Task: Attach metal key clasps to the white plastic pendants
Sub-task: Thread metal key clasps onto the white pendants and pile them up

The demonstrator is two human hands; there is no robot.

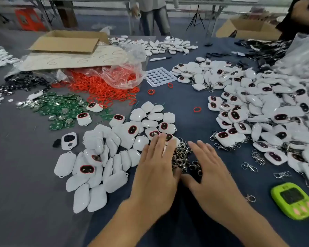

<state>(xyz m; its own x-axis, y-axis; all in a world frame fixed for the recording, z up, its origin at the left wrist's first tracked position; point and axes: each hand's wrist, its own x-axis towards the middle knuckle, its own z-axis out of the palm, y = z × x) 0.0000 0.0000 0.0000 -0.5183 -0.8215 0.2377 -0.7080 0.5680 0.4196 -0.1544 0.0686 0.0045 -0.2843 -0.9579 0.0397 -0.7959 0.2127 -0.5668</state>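
Metal clasps [183, 157] heaped near-to-far, left hand [157, 163], right hand [210, 168] flat alongside, holding nothing

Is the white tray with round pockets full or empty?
Empty: the tray has dark round pockets throughout, with nothing seated in them.

A grey cloth-covered table [25, 175], with metal-framed tables [212, 20] and a tripod [196, 18] behind.
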